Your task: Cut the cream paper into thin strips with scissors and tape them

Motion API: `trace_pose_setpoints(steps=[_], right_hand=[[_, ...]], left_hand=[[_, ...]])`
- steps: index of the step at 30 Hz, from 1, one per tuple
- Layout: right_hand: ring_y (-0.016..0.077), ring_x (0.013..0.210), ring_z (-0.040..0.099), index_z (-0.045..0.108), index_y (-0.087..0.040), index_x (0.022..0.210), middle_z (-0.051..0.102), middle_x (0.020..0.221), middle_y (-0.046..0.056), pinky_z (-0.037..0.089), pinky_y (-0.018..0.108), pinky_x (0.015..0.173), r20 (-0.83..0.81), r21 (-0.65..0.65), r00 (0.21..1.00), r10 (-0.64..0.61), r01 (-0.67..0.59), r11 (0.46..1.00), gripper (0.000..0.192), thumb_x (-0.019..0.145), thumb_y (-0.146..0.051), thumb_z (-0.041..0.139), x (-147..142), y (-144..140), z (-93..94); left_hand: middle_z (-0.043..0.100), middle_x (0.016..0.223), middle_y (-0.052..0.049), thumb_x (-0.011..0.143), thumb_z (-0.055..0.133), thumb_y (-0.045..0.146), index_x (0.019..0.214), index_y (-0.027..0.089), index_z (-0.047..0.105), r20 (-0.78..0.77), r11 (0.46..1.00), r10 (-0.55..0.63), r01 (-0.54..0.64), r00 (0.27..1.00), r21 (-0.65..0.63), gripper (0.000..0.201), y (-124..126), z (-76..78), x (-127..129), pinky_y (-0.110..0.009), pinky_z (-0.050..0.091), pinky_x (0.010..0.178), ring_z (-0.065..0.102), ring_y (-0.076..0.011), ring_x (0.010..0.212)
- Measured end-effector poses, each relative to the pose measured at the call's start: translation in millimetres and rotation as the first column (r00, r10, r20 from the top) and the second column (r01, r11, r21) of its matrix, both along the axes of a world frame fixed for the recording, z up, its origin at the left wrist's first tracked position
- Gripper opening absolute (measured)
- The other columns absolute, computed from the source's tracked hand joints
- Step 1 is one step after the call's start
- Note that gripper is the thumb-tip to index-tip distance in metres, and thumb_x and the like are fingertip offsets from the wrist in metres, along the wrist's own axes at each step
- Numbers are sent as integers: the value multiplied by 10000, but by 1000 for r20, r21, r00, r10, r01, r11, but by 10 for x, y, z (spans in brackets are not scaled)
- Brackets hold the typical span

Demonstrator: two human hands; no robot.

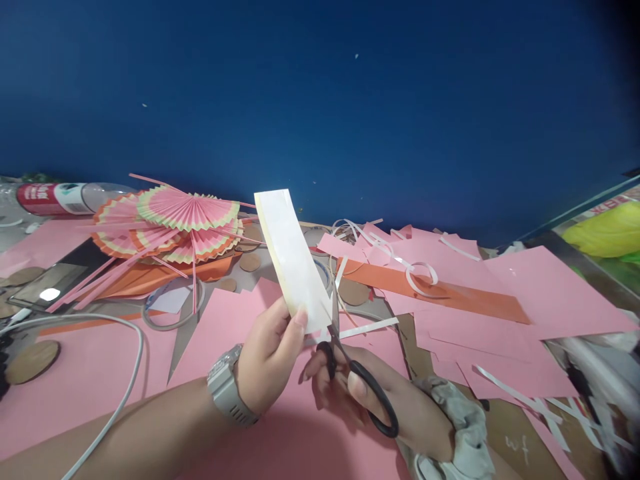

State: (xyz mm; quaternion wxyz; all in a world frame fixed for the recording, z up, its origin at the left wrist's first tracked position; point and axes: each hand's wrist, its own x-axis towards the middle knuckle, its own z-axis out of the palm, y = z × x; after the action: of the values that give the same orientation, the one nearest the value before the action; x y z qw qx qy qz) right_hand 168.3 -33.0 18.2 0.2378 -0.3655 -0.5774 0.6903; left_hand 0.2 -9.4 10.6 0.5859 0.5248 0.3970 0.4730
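My left hand (267, 357), with a grey watch on the wrist, pinches the lower end of a long white paper strip (290, 257) that stands tilted up toward the blue wall. My right hand (380, 407) grips black-handled scissors (357, 380), whose blades point up at the strip's lower right edge. A thin white sliver (370, 327) sticks out to the right beside the blades. Both hands hover over pink paper sheets (300, 440) on the table.
Folded pink-and-green paper fans (187, 213) lie at the back left by a plastic bottle (60, 198). A white cable (125, 373) curves across the left. Pink and orange sheets (475, 300), white curls and cardboard discs (33, 360) cover the table. A phone (50, 283) lies left.
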Motion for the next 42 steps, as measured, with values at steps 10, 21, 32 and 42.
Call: trace_pose_setpoints(steps=[10,21,32,42], right_hand=[[102,487,415,538,-146,882,534,685,34,325,246,463,-14,20,999,-33,33,999,552,825,-668,369,-16,-13,-49],[95,474,396,516,-148,799,503,639,17,306,225,432,-18,4,996,-82,82,997,526,821,-660,395,-45,9,34],[108,523,435,497,-157,738,498,632,16,340,227,458,13,55,996,-84,83,995,494,850,-626,390,-56,6,43],[129,555,478,559,-100,774,516,642,42,383,260,500,20,60,997,-71,70,996,558,838,-634,412,-55,25,24]], left_hand=[[434,545,58,926,395,354,743,192,466,-61,999,17,-15,998,40,255,22,-4,-7,-179,352,403,392,-57,404],[477,627,34,944,345,318,816,192,451,-196,996,21,-2,980,94,208,45,-26,-18,-222,411,482,483,-91,490],[422,553,59,950,348,335,757,189,429,-172,997,47,-36,984,66,256,42,-48,-10,-209,355,481,425,-67,454],[393,531,70,947,354,339,760,186,438,-104,997,54,-48,993,55,257,37,-65,-10,-184,370,454,406,-55,434]])
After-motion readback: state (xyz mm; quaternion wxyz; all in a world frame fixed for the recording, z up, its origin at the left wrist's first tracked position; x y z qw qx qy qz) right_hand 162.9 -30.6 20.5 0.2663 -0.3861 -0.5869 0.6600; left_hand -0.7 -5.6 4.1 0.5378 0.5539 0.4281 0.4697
